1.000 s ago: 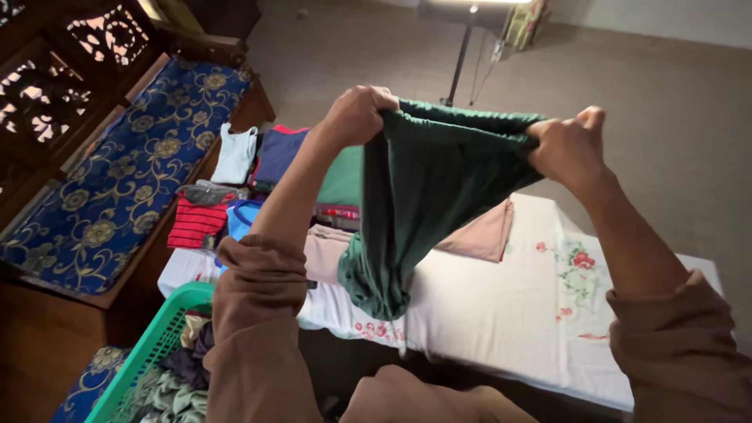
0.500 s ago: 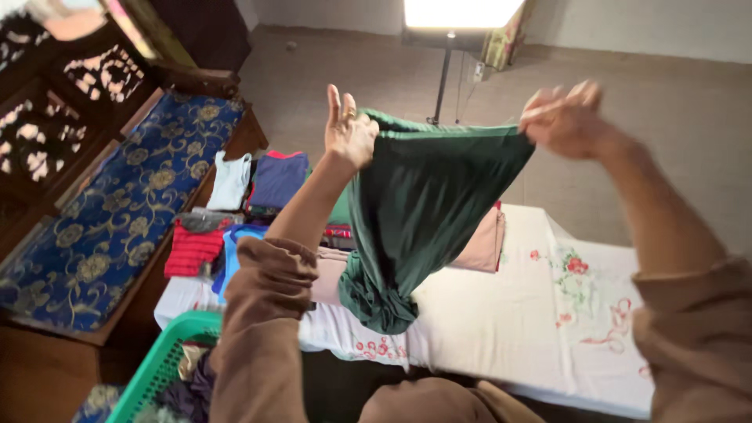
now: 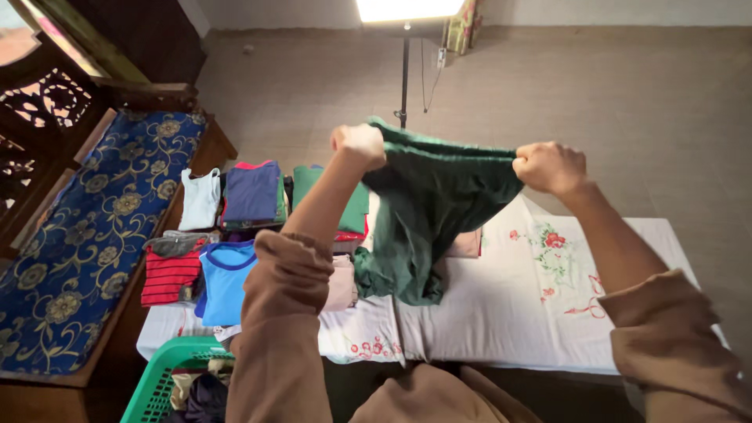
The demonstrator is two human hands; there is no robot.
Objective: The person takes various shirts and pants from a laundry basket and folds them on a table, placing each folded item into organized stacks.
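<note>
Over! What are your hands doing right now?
Left hand and right hand both gripping dark green garment. Hanging over white embroidered tablecloth. Nothing in the way.

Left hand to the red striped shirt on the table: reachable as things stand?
Probably not right away. The left hand is shut on the dark green garment, held up with the right hand. The red striped shirt lies uncovered at the table's left end, so the path looks free once that hand lets go.

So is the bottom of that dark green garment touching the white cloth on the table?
Touching: the head view shows the dark green garment with its bunched lower end resting on the white embroidered cloth.
</note>
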